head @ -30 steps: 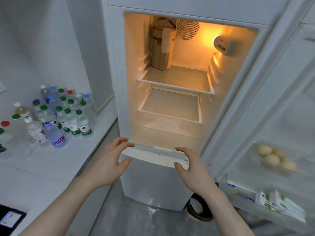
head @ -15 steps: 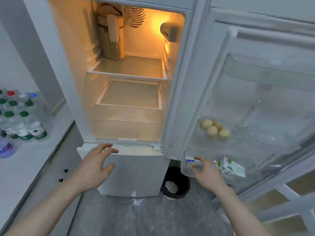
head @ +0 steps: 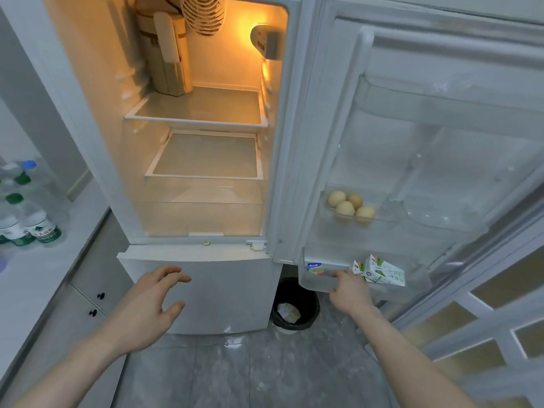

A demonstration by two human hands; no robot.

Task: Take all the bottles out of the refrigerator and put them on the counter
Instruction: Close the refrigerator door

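The bottles stood clustered on the white surface at the far left, clear plastic with green and blue caps and green labels, upright and touching one another. They looked filled, so each would likely be moderately heavy, stiff enough around the labelled middle to take a full grip, and possibly slick if chilled; the body below the shoulder seemed the best hold. No bottle showed inside the refrigerator: its lit shelves were bare apart from a tall brown container at the back of the top shelf. The open door carried four eggs in a middle tray and small cartons in the lowest bin. The left hand hovered in front of the closed lower compartment, fingers spread and relaxed, holding nothing. The right hand reached to the lowest bin, fingertips at its front edge; whether they gripped it could not be told. A black waste bin sat on the floor below.
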